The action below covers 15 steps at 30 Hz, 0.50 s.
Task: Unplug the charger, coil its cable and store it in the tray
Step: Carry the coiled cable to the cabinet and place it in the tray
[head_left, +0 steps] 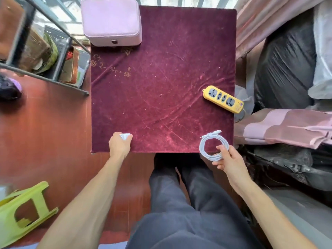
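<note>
My left hand (119,145) grips a small white charger block (124,136) at the near left edge of the table, which is covered in dark red velvet (161,87). In my right hand (227,157) is the white cable (208,147), wound into a tidy ring and bound with a strap, its plug end pointing right. It hovers at the near right edge. A yellow power strip (223,99) lies at the table's right edge with nothing plugged into its sockets. A closed pink case (110,21) sits at the far left corner.
A metal shelf (45,56) with boxes stands to the left. A green plastic stool (23,211) lies tipped on the red floor at lower left. Black bags and pink fabric (287,126) crowd the right side. My legs are below the table's near edge.
</note>
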Each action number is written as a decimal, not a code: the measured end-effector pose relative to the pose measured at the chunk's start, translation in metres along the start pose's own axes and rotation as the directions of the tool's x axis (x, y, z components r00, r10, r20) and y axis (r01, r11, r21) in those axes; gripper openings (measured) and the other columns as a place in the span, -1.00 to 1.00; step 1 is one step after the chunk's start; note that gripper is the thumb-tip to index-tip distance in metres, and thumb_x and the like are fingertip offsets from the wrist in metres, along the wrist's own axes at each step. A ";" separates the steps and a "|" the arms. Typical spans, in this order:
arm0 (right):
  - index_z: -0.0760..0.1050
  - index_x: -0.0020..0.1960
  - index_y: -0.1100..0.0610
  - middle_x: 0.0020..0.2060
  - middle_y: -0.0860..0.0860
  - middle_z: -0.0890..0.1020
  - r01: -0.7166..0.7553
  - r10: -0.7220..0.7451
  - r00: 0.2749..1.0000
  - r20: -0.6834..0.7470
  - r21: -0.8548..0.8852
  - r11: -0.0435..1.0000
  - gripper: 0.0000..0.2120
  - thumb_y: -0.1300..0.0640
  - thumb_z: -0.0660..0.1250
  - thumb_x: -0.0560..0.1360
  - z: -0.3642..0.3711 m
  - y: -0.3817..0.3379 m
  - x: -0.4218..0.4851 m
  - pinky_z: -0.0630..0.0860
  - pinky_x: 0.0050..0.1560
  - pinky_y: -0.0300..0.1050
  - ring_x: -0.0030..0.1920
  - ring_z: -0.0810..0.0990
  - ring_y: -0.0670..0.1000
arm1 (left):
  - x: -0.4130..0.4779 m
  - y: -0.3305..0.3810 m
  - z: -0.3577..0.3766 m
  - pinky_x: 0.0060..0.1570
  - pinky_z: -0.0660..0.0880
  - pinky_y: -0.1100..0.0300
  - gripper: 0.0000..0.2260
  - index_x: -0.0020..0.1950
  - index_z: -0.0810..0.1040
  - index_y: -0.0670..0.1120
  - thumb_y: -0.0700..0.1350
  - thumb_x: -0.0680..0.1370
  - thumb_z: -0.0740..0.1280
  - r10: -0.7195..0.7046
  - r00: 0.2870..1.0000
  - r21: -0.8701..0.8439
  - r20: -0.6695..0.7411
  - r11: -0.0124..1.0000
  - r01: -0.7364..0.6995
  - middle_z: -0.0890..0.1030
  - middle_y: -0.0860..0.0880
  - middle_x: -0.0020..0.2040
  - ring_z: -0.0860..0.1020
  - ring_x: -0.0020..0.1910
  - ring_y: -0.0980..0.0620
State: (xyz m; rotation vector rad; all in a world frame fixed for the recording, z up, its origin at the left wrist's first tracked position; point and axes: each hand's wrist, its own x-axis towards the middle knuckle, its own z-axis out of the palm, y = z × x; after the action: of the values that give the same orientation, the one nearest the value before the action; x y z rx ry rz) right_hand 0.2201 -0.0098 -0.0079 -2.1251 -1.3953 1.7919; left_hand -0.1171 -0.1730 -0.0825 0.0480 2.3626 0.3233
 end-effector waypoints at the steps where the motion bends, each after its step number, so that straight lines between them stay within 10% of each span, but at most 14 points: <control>1: 0.63 0.08 0.00 -0.29 -0.08 0.67 0.012 -0.012 1.000 0.002 -0.001 1.000 -0.79 -0.05 0.26 0.71 -0.004 -0.004 -0.002 0.52 -0.27 -0.21 -0.35 0.66 -0.14 | -0.009 0.004 -0.007 -0.18 0.49 0.09 -0.71 0.05 0.64 -0.20 0.01 0.50 0.41 0.014 1.000 -0.068 0.020 0.998 -0.013 0.66 -0.10 -0.12 0.60 -0.05 -0.19; 15: 0.63 0.01 -0.06 -0.34 -0.16 0.68 0.493 -0.372 0.838 0.400 -0.260 0.830 -0.79 -0.08 0.27 0.70 -0.064 -0.104 -0.053 0.57 -0.22 -0.11 -0.36 0.68 -0.15 | -0.249 0.001 -0.038 0.01 0.62 0.12 -0.90 -0.10 0.74 -0.11 -0.08 0.49 0.51 0.022 0.999 -0.822 0.033 0.569 0.015 0.73 -0.01 -0.25 0.69 -0.26 0.07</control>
State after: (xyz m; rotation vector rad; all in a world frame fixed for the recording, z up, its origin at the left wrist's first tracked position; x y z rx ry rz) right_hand 0.2131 0.0510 0.1105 -1.4488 -2.2257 1.8633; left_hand 0.0384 -0.2116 0.1125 -0.3895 1.9379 1.3943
